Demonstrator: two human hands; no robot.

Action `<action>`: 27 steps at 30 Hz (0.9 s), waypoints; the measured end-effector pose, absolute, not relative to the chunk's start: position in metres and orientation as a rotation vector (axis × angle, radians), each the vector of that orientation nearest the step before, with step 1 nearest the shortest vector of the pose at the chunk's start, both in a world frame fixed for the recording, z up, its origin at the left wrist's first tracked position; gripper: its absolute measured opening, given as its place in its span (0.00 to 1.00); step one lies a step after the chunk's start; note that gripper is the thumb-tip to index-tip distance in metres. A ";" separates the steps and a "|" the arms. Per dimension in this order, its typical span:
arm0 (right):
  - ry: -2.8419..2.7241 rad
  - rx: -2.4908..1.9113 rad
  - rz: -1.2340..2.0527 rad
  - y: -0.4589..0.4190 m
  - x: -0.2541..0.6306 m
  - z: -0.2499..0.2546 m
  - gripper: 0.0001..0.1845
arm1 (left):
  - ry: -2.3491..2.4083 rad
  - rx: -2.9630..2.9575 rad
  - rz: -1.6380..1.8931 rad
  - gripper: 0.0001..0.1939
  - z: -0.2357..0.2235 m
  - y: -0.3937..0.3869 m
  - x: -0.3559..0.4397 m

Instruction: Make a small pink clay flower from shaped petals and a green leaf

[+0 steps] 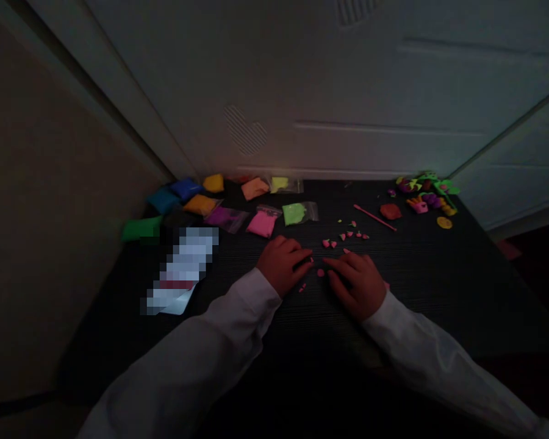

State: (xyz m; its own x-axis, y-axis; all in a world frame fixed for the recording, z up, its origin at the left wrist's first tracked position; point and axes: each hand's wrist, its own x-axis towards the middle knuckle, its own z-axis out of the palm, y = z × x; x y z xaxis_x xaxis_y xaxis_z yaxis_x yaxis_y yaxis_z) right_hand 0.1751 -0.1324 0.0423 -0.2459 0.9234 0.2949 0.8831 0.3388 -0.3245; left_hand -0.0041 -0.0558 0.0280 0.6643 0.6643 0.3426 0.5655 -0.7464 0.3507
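Left grip (283, 263) pinching pink bit (312, 260), lit screen (186, 263) pixelated

Our right hand (355, 281) has room toward three o'clock past a scrap (387, 285); pink bits (358, 234) block twelve, our left hand (283, 265) nine.

left sleeve (210, 341): pale, long, creased | right sleeve (430, 350): pale, long, creased

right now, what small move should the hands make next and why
Probably pick up the pink disc with the right hand: it lies on the dark table close to that hand, which looks free, while the left hand seems to have a small pink piece at its fingertips.
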 end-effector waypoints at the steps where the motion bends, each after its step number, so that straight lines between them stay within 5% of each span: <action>1: -2.148 -1.588 0.128 -0.132 0.174 0.043 0.16 | 1.016 2.667 0.670 0.15 0.028 -0.055 -0.002; 7: -1.864 -1.542 0.157 -0.125 0.180 0.045 0.15 | 0.968 2.531 0.707 0.11 0.028 -0.056 0.002; 16: -1.548 -1.379 0.102 -0.093 0.182 0.053 0.13 | 1.046 1.335 0.815 0.17 0.037 -0.044 -0.011; 27: -1.167 -1.332 -0.063 -0.081 0.212 0.055 0.14 | 0.945 1.109 0.857 0.11 0.026 -0.036 -0.011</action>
State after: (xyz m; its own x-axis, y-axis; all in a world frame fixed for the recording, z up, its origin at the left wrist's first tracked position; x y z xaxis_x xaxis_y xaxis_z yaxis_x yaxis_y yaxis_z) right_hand 0.2124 -0.0806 0.0550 0.4783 0.5588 0.6774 0.6287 0.3206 -0.7084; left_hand -0.0111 -0.0361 0.0263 0.3625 0.9139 -0.1826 -0.0935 0.2305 0.9686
